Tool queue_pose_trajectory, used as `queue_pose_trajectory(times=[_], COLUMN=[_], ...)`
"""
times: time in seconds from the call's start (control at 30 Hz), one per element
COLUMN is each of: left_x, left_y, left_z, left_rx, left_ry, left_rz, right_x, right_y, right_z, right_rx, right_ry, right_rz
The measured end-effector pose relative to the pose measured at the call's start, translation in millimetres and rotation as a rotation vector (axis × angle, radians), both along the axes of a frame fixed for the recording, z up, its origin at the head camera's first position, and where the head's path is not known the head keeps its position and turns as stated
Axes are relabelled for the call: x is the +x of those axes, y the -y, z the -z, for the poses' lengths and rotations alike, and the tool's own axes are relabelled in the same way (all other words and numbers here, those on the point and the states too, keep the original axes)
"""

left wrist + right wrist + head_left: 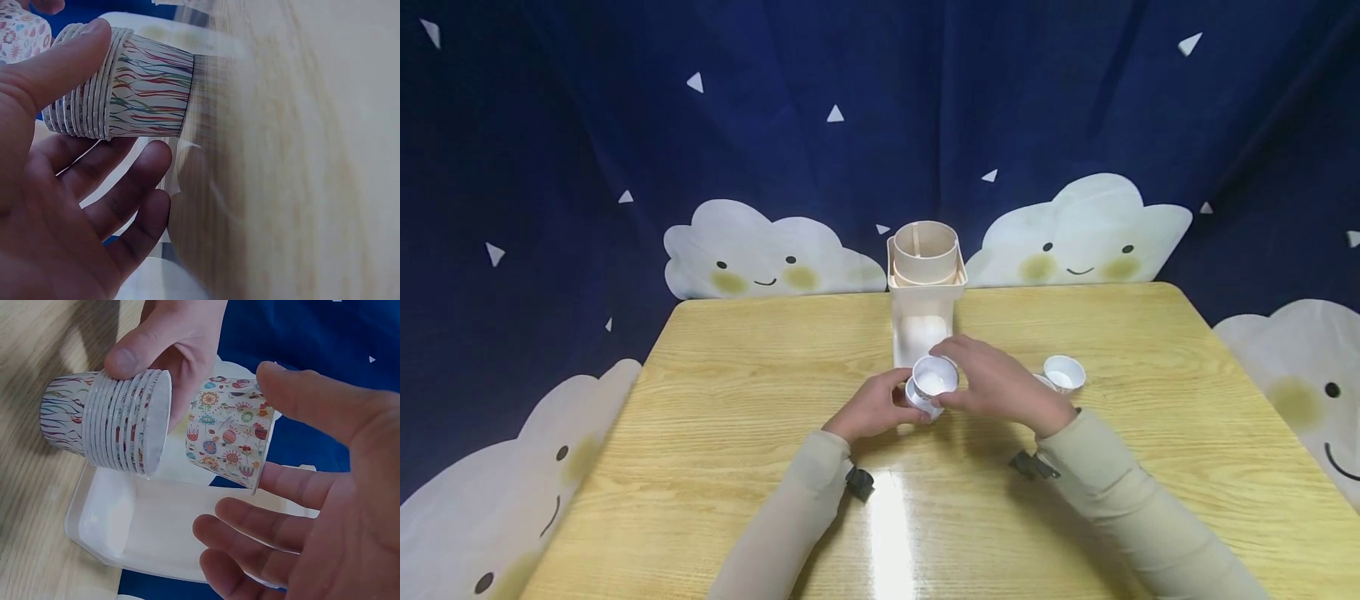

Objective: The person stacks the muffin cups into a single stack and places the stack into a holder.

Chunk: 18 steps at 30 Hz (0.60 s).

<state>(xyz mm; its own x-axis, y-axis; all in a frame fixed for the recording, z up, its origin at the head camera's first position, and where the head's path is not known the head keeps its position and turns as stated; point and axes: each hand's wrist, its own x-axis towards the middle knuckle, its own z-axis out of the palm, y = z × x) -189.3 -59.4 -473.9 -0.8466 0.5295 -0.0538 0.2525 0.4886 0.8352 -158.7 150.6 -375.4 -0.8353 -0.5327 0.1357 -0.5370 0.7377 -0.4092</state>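
My left hand (874,407) grips a stack of nested paper cups (153,87) by its rims. The outermost cup of the stack has coloured wavy lines, and its base is toward the wooden table (760,350). Just above the stack's mouth, my right hand (1000,385) pinches a single flower-patterned paper cup (228,431) by its rim, between thumb and fingers. In the right wrist view a gap shows between this cup and the stack. Two more white-lined cups (1064,373) sit to the right of my right hand, one partly hidden by it.
Behind my hands stands a cream-coloured holder (925,292) with a round open cylinder (927,254) on top and a shallow tray-like base (169,519). A dark blue curtain (820,50) with smiling clouds hangs along the table's back edge.
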Motion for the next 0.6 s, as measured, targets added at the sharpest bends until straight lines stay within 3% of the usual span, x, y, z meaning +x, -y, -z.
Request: queue_pose_trajectory(times=[0.6], left_x=[0.7], left_y=[-0.3], left_z=[1.8], left_rx=[0.04], left_ry=[0.019], left_rz=[-0.002], right_x=[1.0], right_y=[3.5], right_z=[2.9], right_rx=[0.031], right_ry=[0.026], right_rz=[0.014])
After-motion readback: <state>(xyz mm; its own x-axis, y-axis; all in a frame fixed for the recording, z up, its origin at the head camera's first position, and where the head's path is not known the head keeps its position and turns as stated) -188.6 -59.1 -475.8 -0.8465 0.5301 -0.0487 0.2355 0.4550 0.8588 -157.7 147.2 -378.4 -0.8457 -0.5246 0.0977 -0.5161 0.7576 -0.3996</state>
